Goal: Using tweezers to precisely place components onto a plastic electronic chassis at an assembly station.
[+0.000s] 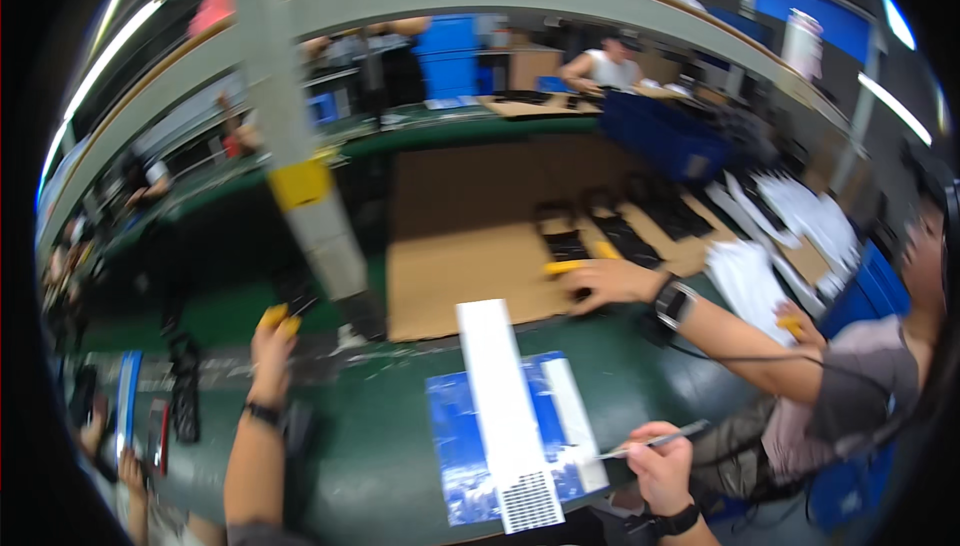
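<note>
At far left, black parts (183,386) and a blue piece (127,401) on the green bench (380,446), beside another person's hand (132,474) at the lower rim. Left hand (272,346) stretched forward over the bench, fingertips in yellow caps (277,320), fingers curled near a black part (297,296) by the grey post (300,166); cannot tell whether anything is pinched, too blurred. At centre, a long white strip (500,396) with a perforated near end, lying along a blue sheet (460,446) close to the near edge. Beyond, brown cardboard (450,266) carrying rows of black parts (610,226). Right hand (662,466) low at the sheet's right edge, closed round a thin grey tool (655,440) whose tip points at the sheet. Further right, a co-worker's hand (612,281) with yellow fingertips pressing onto the cardboard, watch (673,303) on the wrist; white sheets (750,281) and blue bins (665,136) behind.
</note>
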A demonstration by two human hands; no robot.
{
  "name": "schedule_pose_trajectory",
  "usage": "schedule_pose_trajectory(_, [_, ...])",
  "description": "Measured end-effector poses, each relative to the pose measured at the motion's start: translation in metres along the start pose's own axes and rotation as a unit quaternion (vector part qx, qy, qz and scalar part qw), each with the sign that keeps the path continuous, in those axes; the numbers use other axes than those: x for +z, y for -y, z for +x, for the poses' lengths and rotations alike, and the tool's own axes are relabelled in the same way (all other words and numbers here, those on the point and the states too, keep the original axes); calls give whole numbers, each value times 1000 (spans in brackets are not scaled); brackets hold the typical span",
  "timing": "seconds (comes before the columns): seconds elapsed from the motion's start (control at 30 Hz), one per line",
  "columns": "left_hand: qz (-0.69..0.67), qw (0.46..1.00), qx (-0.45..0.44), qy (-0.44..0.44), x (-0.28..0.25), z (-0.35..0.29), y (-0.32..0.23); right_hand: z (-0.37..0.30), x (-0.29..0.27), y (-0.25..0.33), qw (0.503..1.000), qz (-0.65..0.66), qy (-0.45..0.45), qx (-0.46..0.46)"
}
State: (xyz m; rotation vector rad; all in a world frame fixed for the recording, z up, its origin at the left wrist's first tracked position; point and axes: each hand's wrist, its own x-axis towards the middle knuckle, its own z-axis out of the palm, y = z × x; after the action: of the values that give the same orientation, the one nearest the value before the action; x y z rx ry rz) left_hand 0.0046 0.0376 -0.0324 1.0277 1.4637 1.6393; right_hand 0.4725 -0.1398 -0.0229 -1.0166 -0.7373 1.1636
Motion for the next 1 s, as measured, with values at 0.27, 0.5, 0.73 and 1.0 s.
schedule_pose_trajectory(0.27, [645, 716, 119, 240, -37, -181, -102, -16, -7, 59, 822, -414, 65, -385])
schedule_pose_trajectory(0.5, [690, 649, 239, 214, 23, -209, -128, 8, -45, 30, 833, -534, 20, -144])
schedule_pose_trajectory(0.73, [564, 721, 266, 303, 77, -208, -103, 25, -54, 2, 758, -523, -26, -389])
schedule_pose_trajectory(1.0, [372, 894, 196, 152, 74, -140, 5, 32, -62, -28, 708, -465, -104, -520])
